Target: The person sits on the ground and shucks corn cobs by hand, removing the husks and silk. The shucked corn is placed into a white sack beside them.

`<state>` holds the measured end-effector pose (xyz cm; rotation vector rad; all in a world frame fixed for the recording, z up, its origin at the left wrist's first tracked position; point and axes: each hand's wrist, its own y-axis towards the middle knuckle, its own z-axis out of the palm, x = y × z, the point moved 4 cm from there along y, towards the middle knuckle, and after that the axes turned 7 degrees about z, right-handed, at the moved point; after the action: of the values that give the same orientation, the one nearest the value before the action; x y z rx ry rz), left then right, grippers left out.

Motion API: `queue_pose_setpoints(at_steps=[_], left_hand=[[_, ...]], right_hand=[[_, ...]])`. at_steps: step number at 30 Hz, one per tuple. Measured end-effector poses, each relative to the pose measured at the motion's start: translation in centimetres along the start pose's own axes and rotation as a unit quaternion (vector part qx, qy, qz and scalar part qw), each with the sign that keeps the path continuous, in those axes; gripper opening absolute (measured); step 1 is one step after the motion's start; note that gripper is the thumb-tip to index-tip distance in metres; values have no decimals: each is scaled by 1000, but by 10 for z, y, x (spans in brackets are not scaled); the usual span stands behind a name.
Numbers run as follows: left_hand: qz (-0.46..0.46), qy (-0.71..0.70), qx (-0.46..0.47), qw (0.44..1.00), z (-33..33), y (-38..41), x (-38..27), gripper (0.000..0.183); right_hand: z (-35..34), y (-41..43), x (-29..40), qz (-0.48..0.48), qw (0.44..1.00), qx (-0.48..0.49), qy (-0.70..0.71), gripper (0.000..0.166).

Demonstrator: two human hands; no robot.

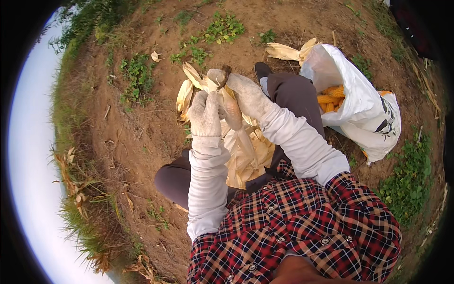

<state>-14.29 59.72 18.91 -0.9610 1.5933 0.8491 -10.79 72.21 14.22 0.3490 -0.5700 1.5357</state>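
An ear of corn (pixel 232 112) hangs between my hands, its pale inner husk still wrapped over the kernels. My left hand (pixel 205 115), in a knitted off-white glove, grips it from the left side. Around the upper end, beside a dark withered tip (pixel 224 75), the gloved fingers of my right hand (pixel 248 93) are closed. Peeled dry husk leaves (pixel 185 97) spread out to the left of the ear. The fingers hide part of the ear and where the leaves join it.
Loose dry husks (pixel 244 158) lie in a pile between my bent legs. To the right, a white plastic sack (pixel 369 106) leans with its mouth facing me, holding several husked yellow cobs (pixel 331 97). Another husk (pixel 283 51) lies behind the sack. Low green weeds (pixel 136 78) dot the bare soil.
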Motion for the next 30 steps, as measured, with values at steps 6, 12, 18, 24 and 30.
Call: queue_pose_setpoints(at_steps=[6,12,18,24,30], left_hand=[[-13,-160,-49,986,8,-1,22,19],[-45,-354,-104,929,2,-7,45,17],[-197,-511,-173,819,-16,3,95,20],[-110,-66,-199,972,-88,-38,154,29],[-168,-109,-406,892,-135,-32,156,30]], right_hand=[[-42,31,-15,-108,984,-22,-143,39],[-9,6,-4,-102,989,-21,-105,31],[-22,11,1,-153,984,20,-87,20],[-9,10,15,-120,974,-35,192,38],[-38,26,-9,-97,988,5,119,29]])
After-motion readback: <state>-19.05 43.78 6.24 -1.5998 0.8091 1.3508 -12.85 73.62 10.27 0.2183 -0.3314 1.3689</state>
